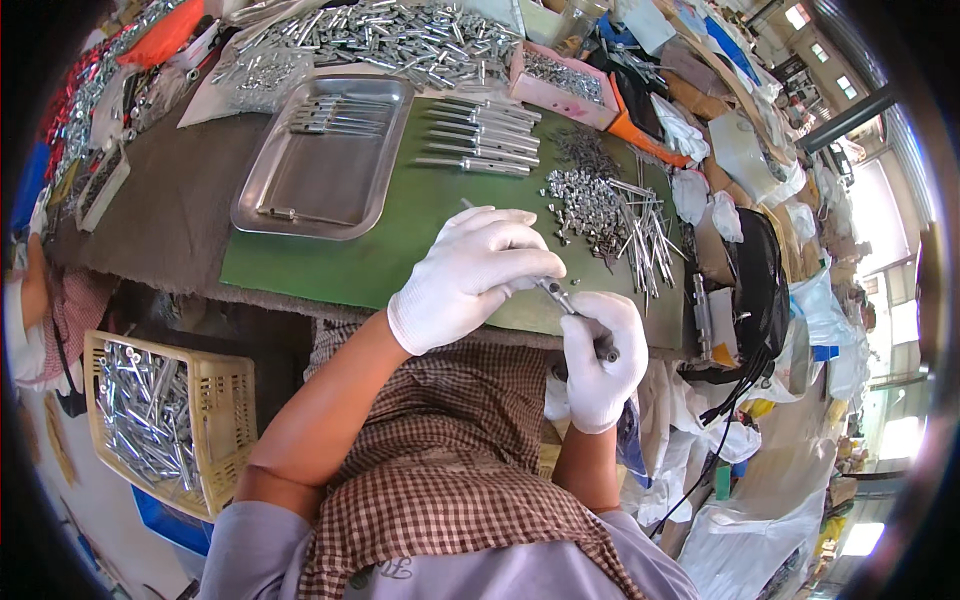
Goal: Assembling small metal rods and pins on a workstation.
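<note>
Both my hands wear white gloves and meet above the front edge of the green mat (300, 265). A slim silver metal tube (557, 295) with a small hole or slot in its side runs between them. My right hand (607, 360) is closed around its lower part, and a round end pokes out below the fingers. At the upper end, the fingers of my left hand (480, 262) pinch it; a thin metal tip also shows beyond the back of this hand. What lies under the left fingers is hidden.
A steel tray (318, 180) holds several slim metal pieces. Right of it lie a row of metal tubes (475, 163), small fittings (585, 205), thin rods (650, 235) and dark pins (590, 150). Behind are heaped metal parts (400, 40) and a pink box (560, 103). A yellow crate (225, 400) stands lower left.
</note>
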`<action>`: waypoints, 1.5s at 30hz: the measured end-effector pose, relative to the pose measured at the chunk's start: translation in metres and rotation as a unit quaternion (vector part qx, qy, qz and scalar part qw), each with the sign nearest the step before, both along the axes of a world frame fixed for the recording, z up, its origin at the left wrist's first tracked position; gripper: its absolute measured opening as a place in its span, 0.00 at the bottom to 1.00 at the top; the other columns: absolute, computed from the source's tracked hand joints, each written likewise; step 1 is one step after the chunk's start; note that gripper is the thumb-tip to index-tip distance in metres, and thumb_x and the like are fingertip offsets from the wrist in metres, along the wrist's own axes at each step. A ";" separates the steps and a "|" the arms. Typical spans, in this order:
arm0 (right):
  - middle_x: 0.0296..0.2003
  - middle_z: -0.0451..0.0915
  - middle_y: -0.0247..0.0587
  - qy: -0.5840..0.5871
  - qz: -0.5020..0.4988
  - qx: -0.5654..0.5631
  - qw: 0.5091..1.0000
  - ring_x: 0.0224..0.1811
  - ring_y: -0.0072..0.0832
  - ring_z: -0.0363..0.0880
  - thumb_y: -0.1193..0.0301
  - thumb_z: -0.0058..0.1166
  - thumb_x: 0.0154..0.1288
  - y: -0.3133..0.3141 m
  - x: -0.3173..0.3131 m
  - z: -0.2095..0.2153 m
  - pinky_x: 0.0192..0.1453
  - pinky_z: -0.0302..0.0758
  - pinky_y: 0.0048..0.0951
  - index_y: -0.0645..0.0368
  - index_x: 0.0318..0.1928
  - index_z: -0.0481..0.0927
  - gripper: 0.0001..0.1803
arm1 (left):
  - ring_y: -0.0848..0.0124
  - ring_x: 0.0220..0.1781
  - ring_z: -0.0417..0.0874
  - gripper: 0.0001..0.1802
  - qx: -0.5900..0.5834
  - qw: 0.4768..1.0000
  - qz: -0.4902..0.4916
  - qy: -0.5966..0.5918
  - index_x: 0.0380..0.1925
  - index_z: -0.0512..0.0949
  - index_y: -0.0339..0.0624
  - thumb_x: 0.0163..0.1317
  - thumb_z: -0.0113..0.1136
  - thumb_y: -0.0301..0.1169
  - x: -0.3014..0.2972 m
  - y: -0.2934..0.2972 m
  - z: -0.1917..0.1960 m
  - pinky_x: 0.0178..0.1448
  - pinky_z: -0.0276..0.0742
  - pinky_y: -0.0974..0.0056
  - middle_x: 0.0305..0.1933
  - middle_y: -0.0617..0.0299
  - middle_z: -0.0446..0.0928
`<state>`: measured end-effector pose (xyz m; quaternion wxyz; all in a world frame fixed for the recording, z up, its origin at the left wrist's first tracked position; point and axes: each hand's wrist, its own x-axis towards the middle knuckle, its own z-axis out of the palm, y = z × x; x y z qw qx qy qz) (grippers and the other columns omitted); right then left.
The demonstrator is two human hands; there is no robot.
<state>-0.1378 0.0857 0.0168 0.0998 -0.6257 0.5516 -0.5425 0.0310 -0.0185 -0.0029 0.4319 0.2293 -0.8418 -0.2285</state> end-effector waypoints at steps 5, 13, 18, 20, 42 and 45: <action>0.38 0.83 0.42 0.020 0.003 -0.023 1.000 0.35 0.29 0.79 0.87 0.65 0.53 0.000 0.002 0.000 0.39 0.75 0.26 0.60 0.42 0.82 0.16 | 0.55 0.67 0.74 0.18 -0.008 1.000 -0.013 -0.007 0.46 0.84 0.55 0.55 0.63 0.24 -0.001 -0.003 0.003 0.73 0.62 0.48 0.53 0.66 0.80; 0.38 0.83 0.43 0.062 -0.002 -0.046 0.997 0.34 0.29 0.79 0.88 0.65 0.52 -0.001 0.005 0.000 0.39 0.75 0.25 0.60 0.42 0.82 0.17 | 0.57 0.65 0.77 0.20 -0.075 0.997 0.018 -0.006 0.46 0.84 0.56 0.53 0.63 0.24 0.002 -0.007 -0.001 0.69 0.64 0.48 0.51 0.68 0.81; 0.40 0.81 0.42 -0.015 -0.036 -0.028 0.999 0.34 0.23 0.75 0.88 0.60 0.56 -0.012 0.000 -0.003 0.39 0.72 0.23 0.62 0.42 0.81 0.13 | 0.61 0.55 0.82 0.18 -0.106 0.993 0.042 -0.012 0.46 0.84 0.56 0.54 0.64 0.27 0.006 -0.005 0.006 0.61 0.71 0.53 0.46 0.67 0.81; 0.40 0.80 0.39 -0.032 -0.046 0.005 0.998 0.35 0.20 0.74 0.86 0.57 0.60 -0.016 -0.003 -0.002 0.40 0.72 0.23 0.63 0.43 0.81 0.11 | 0.61 0.45 0.84 0.17 -0.027 0.997 0.022 -0.070 0.48 0.82 0.55 0.57 0.65 0.29 0.007 -0.002 0.009 0.53 0.76 0.56 0.43 0.64 0.81; 0.25 0.69 0.18 -0.305 0.281 0.339 0.845 0.16 0.06 0.53 0.71 0.47 0.74 -0.100 -0.039 0.047 0.18 0.46 0.15 0.61 0.49 0.80 0.10 | 0.74 0.50 0.81 0.28 0.593 0.686 -0.200 0.372 0.71 0.63 0.40 0.71 0.50 0.22 -0.024 0.051 0.015 0.51 0.78 0.70 0.50 0.63 0.77; 0.27 0.72 0.21 -0.285 0.290 0.347 0.845 0.17 0.06 0.55 0.69 0.47 0.74 -0.108 -0.040 0.041 0.19 0.47 0.15 0.61 0.48 0.80 0.11 | 0.72 0.63 0.77 0.31 0.585 0.673 -0.224 0.393 0.74 0.58 0.41 0.71 0.48 0.20 -0.026 0.055 0.017 0.61 0.78 0.68 0.63 0.60 0.73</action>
